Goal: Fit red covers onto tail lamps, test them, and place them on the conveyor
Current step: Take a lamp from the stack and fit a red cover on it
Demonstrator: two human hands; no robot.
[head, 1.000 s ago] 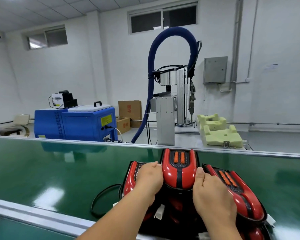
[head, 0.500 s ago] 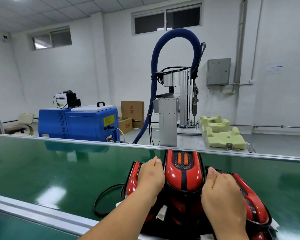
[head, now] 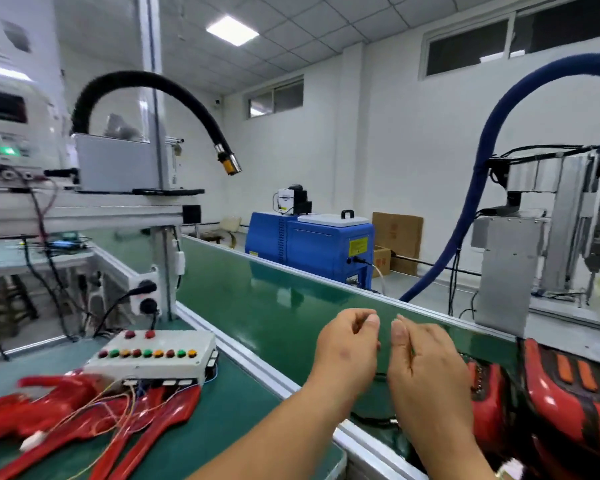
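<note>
The head view shows both hands up in the air over the green conveyor (head: 274,306), close together but not touching. The left hand (head: 347,348) is loosely curled with nothing in it. The right hand (head: 426,365) is loosely curled too, and it holds nothing. The finished tail lamps (head: 568,386), red with black parts, sit on the belt at the far right, just past the right hand. More red covers (head: 84,417) lie in a pile on the green bench at the lower left, under thin loose wires (head: 125,407) that run to the white test box (head: 153,355) with its row of coloured buttons. I think the lamps are placed and a new cover comes next. A reaching hand could snag those thin wires and pull a plug out of the box. The covers are shiny and overlap, so grabbing one could drag another off the bench. The right arm is also close to the lamps and could bump them crooked.
</note>
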